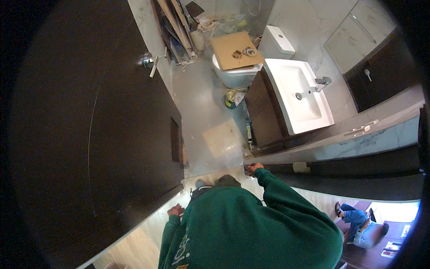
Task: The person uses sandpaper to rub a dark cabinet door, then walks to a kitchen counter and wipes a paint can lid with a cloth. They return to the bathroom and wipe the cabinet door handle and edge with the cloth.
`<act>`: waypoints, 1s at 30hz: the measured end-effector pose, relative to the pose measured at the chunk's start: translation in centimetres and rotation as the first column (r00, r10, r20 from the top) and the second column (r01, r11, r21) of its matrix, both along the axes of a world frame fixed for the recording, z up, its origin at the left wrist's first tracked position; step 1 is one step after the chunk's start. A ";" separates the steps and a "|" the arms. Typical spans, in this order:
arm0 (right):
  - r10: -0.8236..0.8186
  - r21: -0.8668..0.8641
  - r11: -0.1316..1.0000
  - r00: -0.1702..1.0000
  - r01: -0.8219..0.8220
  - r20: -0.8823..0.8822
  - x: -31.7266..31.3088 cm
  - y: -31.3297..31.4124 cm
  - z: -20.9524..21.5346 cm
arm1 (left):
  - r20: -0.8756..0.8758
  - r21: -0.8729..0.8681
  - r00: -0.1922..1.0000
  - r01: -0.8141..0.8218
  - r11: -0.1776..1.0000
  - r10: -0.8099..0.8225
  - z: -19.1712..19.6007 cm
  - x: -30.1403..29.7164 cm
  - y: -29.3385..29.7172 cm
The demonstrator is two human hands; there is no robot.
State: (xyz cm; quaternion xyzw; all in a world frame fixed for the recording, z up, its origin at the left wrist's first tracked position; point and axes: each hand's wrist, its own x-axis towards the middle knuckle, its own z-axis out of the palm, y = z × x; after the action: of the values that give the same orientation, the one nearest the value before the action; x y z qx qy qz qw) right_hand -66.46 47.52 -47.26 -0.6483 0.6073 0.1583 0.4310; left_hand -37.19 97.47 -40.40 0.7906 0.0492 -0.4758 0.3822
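Note:
My right hand (256, 168) is at the edge of the dark door frame (286, 169). Its fingers are closed together beside a small dark piece, and what they grip is too small to make out. Lower down on the left, my left hand (176, 210) hangs by my side near the open dark door (107, 116). Its fingers are curled, and I cannot see clearly what lies in them. A sealant cartridge (249, 132) stands by the vanity's side, just beyond the right hand.
Ahead, a brown cardboard sheet (228, 47) with a tape roll (250, 52) covers the toilet (235, 78). A tin (231, 98) stands on the floor. The white basin (298, 96) is at right, with wooden planks (177, 24) at the far left. Another person (363, 226) sits behind at lower right.

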 end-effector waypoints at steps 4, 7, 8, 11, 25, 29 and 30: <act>-0.309 0.210 0.937 0.944 0.281 0.116 0.6 0.8 2.2 | -0.278 -0.152 0.953 -0.165 0.975 0.118 3.0 5.9 -6.1; -0.423 0.267 0.883 0.901 0.385 0.100 1.8 1.0 4.0 | -0.057 0.034 0.992 0.118 0.992 -0.116 3.0 8.0 -8.4; -0.462 0.287 0.861 0.882 0.420 0.094 2.2 0.7 4.1 | -0.044 0.033 0.990 0.137 0.990 -0.136 2.1 8.7 -8.8; -0.492 0.306 0.843 0.864 0.443 0.104 3.0 -1.4 1.9 | 0.068 0.190 0.939 0.320 0.928 -0.338 -3.8 11.2 -10.7; -0.582 0.265 0.808 0.783 0.527 0.218 11.5 -24.4 1.2 | -0.114 0.167 0.983 0.160 0.973 -0.142 -5.9 25.2 -36.1; -0.749 0.339 0.662 0.600 0.668 0.281 13.5 -27.3 3.3 | -0.241 0.137 0.963 0.153 0.979 -0.117 -5.5 31.4 -45.5; -0.765 0.312 0.644 0.586 0.698 0.268 13.7 -27.2 3.0 | -0.281 0.136 0.952 0.166 0.977 -0.123 -5.9 33.1 -47.6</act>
State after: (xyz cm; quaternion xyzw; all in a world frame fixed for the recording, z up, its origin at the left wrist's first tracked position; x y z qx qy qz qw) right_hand -52.79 20.35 -44.26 -0.3170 0.7095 -0.1092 0.6198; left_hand -4.13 49.85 -46.25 0.7473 0.0805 -0.6008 0.2722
